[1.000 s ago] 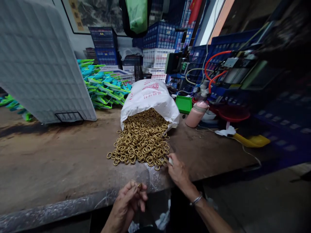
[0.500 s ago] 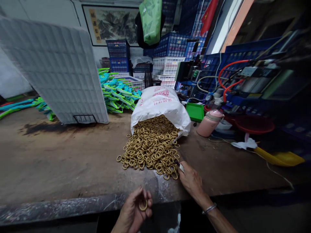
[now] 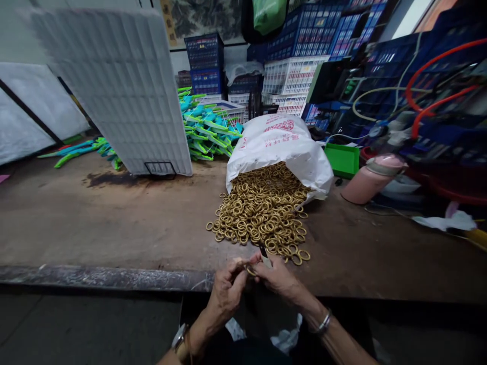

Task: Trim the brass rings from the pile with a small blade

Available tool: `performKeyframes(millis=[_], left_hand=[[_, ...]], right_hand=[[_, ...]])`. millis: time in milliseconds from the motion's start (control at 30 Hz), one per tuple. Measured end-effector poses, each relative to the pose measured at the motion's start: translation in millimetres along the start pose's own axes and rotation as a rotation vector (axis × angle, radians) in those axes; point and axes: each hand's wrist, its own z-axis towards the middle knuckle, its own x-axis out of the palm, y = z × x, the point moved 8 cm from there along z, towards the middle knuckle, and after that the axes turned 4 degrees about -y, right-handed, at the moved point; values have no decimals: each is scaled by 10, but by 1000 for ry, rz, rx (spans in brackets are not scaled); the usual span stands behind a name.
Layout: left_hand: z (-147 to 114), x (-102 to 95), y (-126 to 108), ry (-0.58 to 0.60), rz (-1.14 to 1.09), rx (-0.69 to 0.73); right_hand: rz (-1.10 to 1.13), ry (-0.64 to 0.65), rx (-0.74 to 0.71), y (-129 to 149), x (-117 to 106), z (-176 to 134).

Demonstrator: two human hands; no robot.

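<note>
My left hand (image 3: 227,289) is closed, its fingertips pinching a brass-coloured ring (image 3: 251,271) over the table's front edge. My right hand (image 3: 279,278) meets it there, fingers wrapped round a small blade-like tool (image 3: 266,258) with a dark end and a pale flat part. Its exact kind is unclear. The right fingertips are beside the ring; whether they also grip it I cannot tell. Just beyond both hands spreads a pile of brass-coloured rings (image 3: 262,218), spilling from the mouth of a white woven sack (image 3: 279,144) with red print, lying on its side.
On the wooden table (image 3: 152,223) a white ribbed panel (image 3: 125,96) stands at left, with green and blue plastic pieces (image 3: 209,129) behind it. A pink bottle (image 3: 375,180) and a green tray (image 3: 342,159) are right of the sack. Stacked crates (image 3: 297,76) fill the back.
My right hand has left the edge of the ring pile with its tool and come to my left hand, which has risen with its ring. The view has shifted, moving the scene rightward and up.
</note>
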Motion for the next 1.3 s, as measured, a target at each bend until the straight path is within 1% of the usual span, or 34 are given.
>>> performKeyframes(millis=[33,100,167,200,267,333,433,500,567,633,667,800,900,967,1033,1100,1167,1300], left_hand=[[-13,8,-22,28,20,32],[-34,2,-45,40,34,61],[-43,-9,-42,31,38,44],[-45,-9,-36,29,38,26],[-45,-3,-30,27,37,-4],[-43,-4,-29,10,45,-14],[-39,-11,-7,-19,71,-23],[-36,-26,15,-44,79,-37],[-34,-36,35,-51,65,-66],[-35,-33,64,-36,21,-126],[-41,-20,94,-14,-15,-177],[-115,97,229,119,-239,-395],[-153,153,262,156,-390,-438],[-167,169,281,151,-437,-447],[-175,172,302,135,-450,-453],[-177,161,323,111,-445,-455],[-173,132,338,78,-428,-451],[-154,93,325,45,-393,-445]], right_hand=[[63,30,31,4,48,-26],[162,84,100,-6,126,-71],[184,109,148,-36,162,-90],[161,99,143,-46,156,-84],[57,39,73,-44,104,-47],[-83,-30,-44,-8,49,-10],[-260,-89,-188,44,24,9],[-335,-112,-237,53,25,9],[-382,-117,-252,37,34,11],[-396,-125,-257,13,36,17],[-396,-134,-254,0,31,22],[-360,-154,-229,-26,21,33],[-301,-120,-217,-17,42,30],[-270,-88,-213,-20,55,29],[-291,-84,-219,-33,44,27],[-388,-118,-250,-35,9,12],[-547,-151,-279,-34,-10,-20],[-849,-91,-295,-37,73,-103]])
